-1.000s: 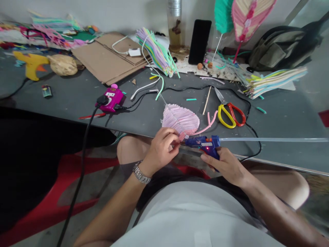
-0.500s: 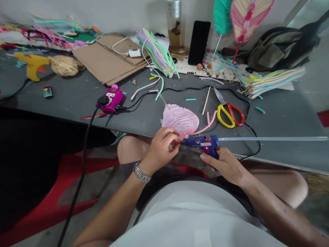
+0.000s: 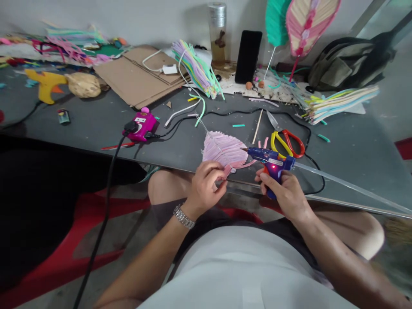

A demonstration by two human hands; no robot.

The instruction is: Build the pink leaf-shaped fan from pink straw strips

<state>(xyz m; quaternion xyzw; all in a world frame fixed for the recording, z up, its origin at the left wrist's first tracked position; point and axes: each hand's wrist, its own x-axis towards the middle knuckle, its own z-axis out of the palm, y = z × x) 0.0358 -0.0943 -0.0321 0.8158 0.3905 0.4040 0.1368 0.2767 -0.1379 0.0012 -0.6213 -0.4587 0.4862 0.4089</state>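
My left hand [image 3: 210, 183] pinches the near edge of a pink leaf made of pipe cleaners [image 3: 225, 148], which lies at the table's front edge with a wire stem pointing away. A loose pink pipe cleaner strip trails from the leaf toward the right. In my right hand [image 3: 285, 189] is a blue hot glue gun [image 3: 272, 161], its red light lit. The nozzle points left, above the leaf's right side, and a long clear glue stick [image 3: 341, 181] sticks out of the back. Just behind the gun lie scissors [image 3: 288, 143] with yellow and red handles.
A magenta power adapter [image 3: 141, 124] with a black cord sits on the left. Cardboard [image 3: 138, 77], pipe cleaner bundles [image 3: 196, 71], a bottle [image 3: 218, 38] and a phone [image 3: 248, 56] stand or lie toward the wall. A yellow glue gun [image 3: 46, 83] rests far left.
My right hand has lifted the glue gun up and to the right, away from my left fingertips. The glue stick now slopes down to the right. My left hand keeps its pinch on the leaf.
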